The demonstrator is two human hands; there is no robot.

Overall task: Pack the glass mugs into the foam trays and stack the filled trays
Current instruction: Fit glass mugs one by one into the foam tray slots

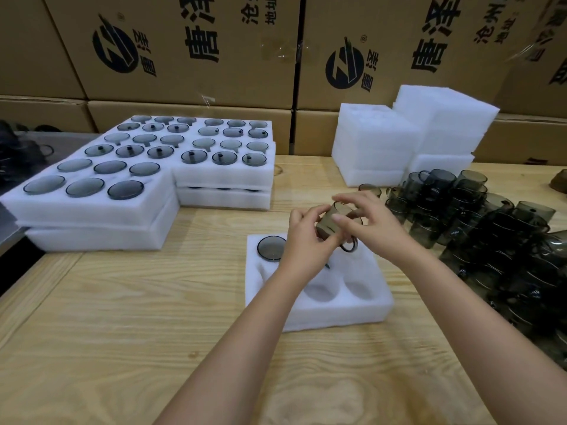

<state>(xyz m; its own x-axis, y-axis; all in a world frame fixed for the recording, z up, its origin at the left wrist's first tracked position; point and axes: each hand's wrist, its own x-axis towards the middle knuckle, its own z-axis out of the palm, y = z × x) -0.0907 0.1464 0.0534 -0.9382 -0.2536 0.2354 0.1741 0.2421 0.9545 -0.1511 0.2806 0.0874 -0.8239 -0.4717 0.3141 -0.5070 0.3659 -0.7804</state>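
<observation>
**One mug held over the open tray**

Both hands share one smoky glass mug (pixel 333 223). The left hand (pixel 302 237) curls round its body and the right hand (pixel 368 222) pinches the rim side. The mug hangs just above the foam tray (pixel 337 314) lying under the hands.

This looks like the seating step. Next the mug needs lining up over a free pocket, handle turned to suit, then pressing down.

The tray holds one seated mug (pixel 271 248) just left of the left hand. Two pockets beside the wrists are empty, and the others are hidden.

Loose mugs (pixel 491 228) are heaped right of the right hand. Filled trays (pixel 92 207) sit stacked well left of the left hand, and spare foam trays (pixel 374 148) stand beyond the right hand.
</observation>
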